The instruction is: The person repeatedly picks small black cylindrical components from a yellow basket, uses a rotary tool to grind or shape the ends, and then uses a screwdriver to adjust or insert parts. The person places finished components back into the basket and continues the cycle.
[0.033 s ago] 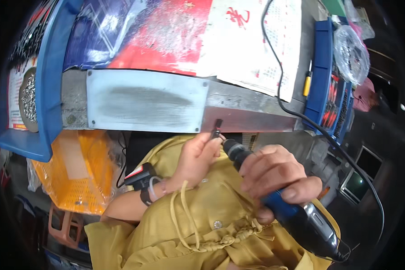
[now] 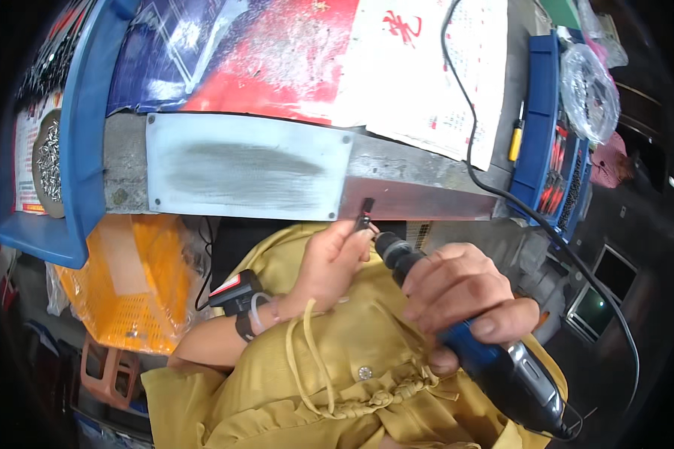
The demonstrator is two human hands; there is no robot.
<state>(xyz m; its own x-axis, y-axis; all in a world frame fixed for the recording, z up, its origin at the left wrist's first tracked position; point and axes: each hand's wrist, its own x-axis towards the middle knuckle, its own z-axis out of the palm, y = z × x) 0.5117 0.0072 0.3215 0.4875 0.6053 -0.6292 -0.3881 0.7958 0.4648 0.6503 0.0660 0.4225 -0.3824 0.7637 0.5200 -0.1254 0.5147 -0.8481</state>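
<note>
My left hand (image 2: 332,251) pinches a small black part with a touch of red (image 2: 365,217) between thumb and fingers, just off the bench's front edge. Its exact kind is too small to tell. Wrapped round a blue and black electric screwdriver (image 2: 494,359) is my right hand (image 2: 472,292). The tool slants up to the left, and its tip meets or nearly meets the part at my left fingertips; whether they touch I cannot tell. Just behind the part lies a reddish-brown strip (image 2: 419,200) along the bench edge, beside a pale metal plate (image 2: 247,131) with a dark worn patch.
A black cord (image 2: 472,112) crosses the bench and hangs down at the right. Blue bins (image 2: 539,112) with red-black parts stand right, beside a yellow-handled screwdriver (image 2: 516,138). A blue tray (image 2: 82,135) at left holds a dish of small screws (image 2: 49,161). Below is a yellow basket (image 2: 138,329).
</note>
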